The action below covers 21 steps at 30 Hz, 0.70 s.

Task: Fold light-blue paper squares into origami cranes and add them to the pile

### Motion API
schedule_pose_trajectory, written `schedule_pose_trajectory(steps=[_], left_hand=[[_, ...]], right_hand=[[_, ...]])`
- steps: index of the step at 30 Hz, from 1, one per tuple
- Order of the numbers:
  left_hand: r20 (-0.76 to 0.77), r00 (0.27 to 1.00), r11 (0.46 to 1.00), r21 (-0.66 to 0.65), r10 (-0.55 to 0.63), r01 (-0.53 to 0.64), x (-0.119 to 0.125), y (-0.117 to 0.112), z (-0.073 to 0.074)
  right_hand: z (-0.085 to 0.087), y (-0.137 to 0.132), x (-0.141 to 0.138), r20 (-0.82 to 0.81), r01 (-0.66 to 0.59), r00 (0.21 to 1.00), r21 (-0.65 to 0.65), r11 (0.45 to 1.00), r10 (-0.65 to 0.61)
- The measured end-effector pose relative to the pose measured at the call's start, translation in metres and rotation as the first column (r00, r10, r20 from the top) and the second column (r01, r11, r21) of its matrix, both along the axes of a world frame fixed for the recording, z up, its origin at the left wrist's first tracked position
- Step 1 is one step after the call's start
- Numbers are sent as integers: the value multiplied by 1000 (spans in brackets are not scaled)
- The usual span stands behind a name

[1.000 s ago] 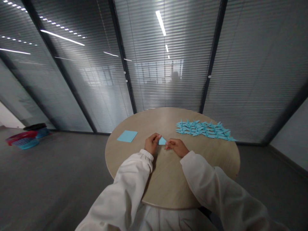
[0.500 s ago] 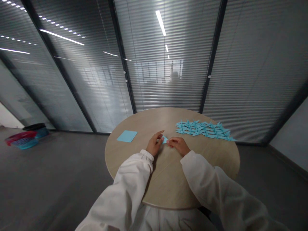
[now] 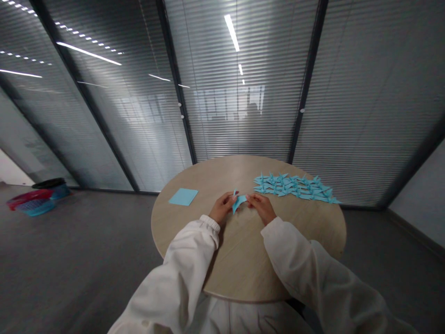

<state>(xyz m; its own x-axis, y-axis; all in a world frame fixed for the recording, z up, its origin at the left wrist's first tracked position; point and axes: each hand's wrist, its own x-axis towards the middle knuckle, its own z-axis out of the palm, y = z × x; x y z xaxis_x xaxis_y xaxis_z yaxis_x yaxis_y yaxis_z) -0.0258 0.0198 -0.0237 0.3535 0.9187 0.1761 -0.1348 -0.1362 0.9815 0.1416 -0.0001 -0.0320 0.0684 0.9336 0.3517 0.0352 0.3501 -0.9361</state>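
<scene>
**A:** What are the two hands doing at this moment?

**B:** The left hand (image 3: 222, 208) and the right hand (image 3: 262, 208) are close together above the round light-wood bench (image 3: 243, 264). Both are closed on one small light-blue folded paper piece (image 3: 238, 201). The left fingers pinch its left edge and the right fingers pinch its right corner.

**A:** Where exactly is this paper piece?

**B:** It is between the two hands, near the middle of the bench. One narrow tip stands upward. I cannot tell if its lower point touches the wood or is lifted a little.

**A:** What else lies on the bench?

**B:** On the left, well apart from the hands, lies a flat light-blue square paper sheet (image 3: 183, 196). On the far right there is a group of light-blue folded paper cranes (image 3: 295, 188), laid close together in rows. The nearest ones are near the right hand but do not touch it.

**A:** Can you read any writing or label?

**B:** The papers are too small for me to tell any print.

**A:** And around the bench?

**B:** The person wears white long sleeves (image 3: 187, 269). Behind the bench are glass walls with grey blinds (image 3: 243, 93). On the grey floor at the far left stand red and blue plastic baskets (image 3: 33, 202).
</scene>
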Motion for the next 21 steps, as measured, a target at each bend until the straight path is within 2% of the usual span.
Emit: schedule_pose_trajectory(steps=[4, 7, 9, 11, 14, 21], left_hand=[[104, 994, 995, -99, 30, -20, -1, 0, 1], [104, 994, 987, -159, 30, -13, 0, 1, -2], [99, 995, 979, -202, 18, 3, 2, 1, -6], [107, 994, 971, -239, 12, 14, 4, 2, -9], [124, 991, 963, -270, 44, -9, 5, 2, -11], [154, 980, 924, -379, 128, -62, 3, 3, -8]], right_hand=[[-9, 5, 2, 129, 89, 987, 35, 995, -93], [-11, 3, 2, 287, 158, 936, 178, 971, -205], [-8, -1, 0, 407, 88, 884, 337, 937, -229], [-5, -7, -3, 534, -40, 813, 449, 893, -233], [-3, -13, -7, 664, -181, 711, 492, 852, -232], [-3, -13, -6, 767, -275, 557, 533, 800, -319]])
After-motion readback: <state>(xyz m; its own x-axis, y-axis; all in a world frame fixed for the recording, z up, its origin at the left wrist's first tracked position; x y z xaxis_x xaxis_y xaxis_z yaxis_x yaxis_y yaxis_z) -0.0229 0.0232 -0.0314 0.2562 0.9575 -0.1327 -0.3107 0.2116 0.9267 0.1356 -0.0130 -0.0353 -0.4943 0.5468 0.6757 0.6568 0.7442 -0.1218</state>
